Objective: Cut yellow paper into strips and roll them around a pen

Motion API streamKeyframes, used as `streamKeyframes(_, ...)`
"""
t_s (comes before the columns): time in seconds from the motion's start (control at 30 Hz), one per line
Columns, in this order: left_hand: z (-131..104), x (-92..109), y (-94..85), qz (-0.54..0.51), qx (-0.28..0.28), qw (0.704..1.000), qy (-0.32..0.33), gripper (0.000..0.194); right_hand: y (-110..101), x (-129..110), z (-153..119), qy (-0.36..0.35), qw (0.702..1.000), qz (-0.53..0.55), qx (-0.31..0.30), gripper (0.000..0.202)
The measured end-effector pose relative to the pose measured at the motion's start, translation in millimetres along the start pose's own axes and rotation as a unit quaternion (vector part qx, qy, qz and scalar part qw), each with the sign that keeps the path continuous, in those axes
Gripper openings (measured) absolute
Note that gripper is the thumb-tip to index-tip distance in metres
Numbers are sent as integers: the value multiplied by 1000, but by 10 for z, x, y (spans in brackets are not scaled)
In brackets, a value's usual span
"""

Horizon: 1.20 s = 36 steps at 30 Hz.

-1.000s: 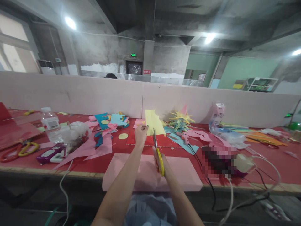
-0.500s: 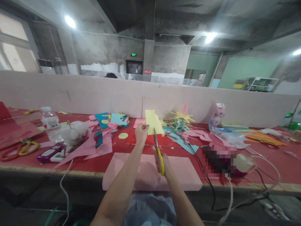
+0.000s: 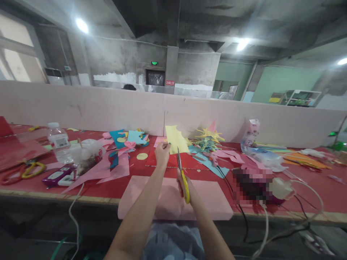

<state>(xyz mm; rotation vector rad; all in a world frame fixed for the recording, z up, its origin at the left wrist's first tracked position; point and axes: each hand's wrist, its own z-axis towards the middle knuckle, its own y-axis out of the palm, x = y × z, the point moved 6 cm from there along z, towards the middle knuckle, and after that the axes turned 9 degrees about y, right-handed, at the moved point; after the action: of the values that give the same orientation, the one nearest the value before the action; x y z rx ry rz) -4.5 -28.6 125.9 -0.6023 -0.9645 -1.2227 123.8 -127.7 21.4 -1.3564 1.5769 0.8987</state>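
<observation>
Paper (image 3: 176, 139), yellow: left hand (image 3: 162, 154) pinches it | scissors (image 3: 184, 179), yellow-handled: right hand (image 3: 191, 187) curled round them

Bare forearms (image 3: 142, 204) angled toward mid-frame

The left hand (image 3: 162, 156), just below the frame's centre, is closed in a pinch. The right hand (image 3: 189, 188), lower and slightly to the right, is curled in a grip. The forearms slant inward from the bottom edge.
</observation>
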Motion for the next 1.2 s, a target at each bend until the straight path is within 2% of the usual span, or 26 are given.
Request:
streamKeyframes(0.13, -10, 35, -8, -2, 6, 1000, 3, 4, 11, 21, -2, 20, 1000, -2, -6, 44)
streamKeyframes(0.43, -22, -1, 29, 5, -18, 1000, 2, 4, -11, 22, 25, 33, 999, 25, -6, 40)
streamKeyframes(0.6, -37, 27, 24, 4, -18, 1000, 15, 3, 3, 61, 36, 93, 995, 39, -14, 42)
streamKeyframes(0.73, -35, 15, 29, -3, -18, 1000, 10, 3, -3, 33, 30, 50, 998, 40, -3, 40)
streamKeyframes(0.9, -19, -17, 44, -17, -20, 1000, 7, 4, -2, 50, 29, 41, 998, 39, -10, 41)
streamKeyframes(1.07, -41, 15, 33, -3, -22, 1000, 9, 4, -4, 8, 13, 15, 1000, 11, 1, 44)
streamKeyframes(1.2, -61, 52, 22, 8, -26, 1000, 11, 2, 0, -9, -24, 19, 1000, 5, 20, 46)
